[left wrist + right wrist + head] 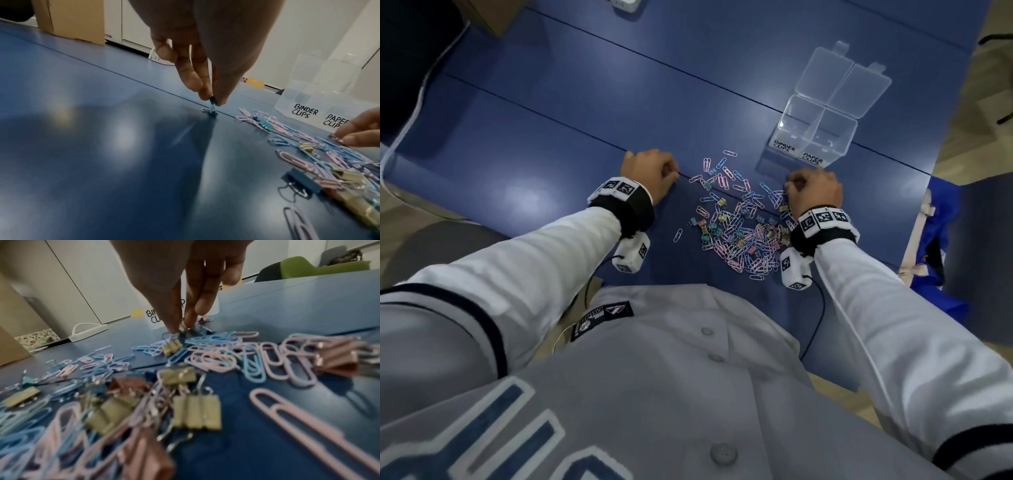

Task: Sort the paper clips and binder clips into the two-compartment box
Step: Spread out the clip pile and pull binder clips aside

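Observation:
A mixed pile of pastel paper clips and small binder clips lies on the blue table in front of me. Behind it to the right stands the clear two-compartment box, lids open, labelled BINDER CLIPS on the left and PAPER CLIPS on the right. My left hand is left of the pile and pinches a teal binder clip that touches the table seam. My right hand is at the pile's far right edge, thumb and fingers pinching a small clip; its kind is unclear.
A cardboard box and a white power strip sit at the table's far side. A white cable runs down the left edge. A blue bag hangs off the right edge. A lone paper clip lies left of the pile.

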`<state>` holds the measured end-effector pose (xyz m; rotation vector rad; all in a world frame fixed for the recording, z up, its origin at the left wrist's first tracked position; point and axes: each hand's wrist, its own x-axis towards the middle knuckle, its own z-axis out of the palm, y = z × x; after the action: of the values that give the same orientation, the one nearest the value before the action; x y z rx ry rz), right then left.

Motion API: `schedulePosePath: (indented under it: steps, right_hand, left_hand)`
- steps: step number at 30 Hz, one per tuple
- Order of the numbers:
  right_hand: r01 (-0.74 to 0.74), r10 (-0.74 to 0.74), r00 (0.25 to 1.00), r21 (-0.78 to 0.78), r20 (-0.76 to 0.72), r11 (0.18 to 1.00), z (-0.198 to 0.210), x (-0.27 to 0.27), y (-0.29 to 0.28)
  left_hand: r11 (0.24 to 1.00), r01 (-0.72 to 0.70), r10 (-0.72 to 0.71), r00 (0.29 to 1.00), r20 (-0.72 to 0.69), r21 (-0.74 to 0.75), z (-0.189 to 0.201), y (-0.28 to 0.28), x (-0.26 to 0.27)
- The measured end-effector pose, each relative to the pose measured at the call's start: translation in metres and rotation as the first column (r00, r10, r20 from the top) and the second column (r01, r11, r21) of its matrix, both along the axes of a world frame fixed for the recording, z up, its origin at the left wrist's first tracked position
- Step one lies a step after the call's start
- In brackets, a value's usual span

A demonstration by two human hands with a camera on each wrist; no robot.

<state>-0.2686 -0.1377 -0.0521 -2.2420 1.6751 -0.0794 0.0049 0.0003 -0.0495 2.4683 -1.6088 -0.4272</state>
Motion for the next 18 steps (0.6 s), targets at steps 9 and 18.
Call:
schedulePosePath:
  steps: [9, 18]
  right_hand:
    - [-0.090, 0.093, 0.991, -0.035, 0.098, 0.995, 0.010, 0.048, 0.022]
    - [-0.332, 0.327, 0.942, 0.073, 0.076, 0.941, 0.000, 0.107, 0.031]
  left_hand:
    - [0.944, 0.324, -0.329, 0.940, 0.087, 0.059, 0.005, -0.031, -0.043]
    - [0.957, 0.283, -0.287, 0.954, 0.081, 0.056, -0.001, -0.020, -0.038]
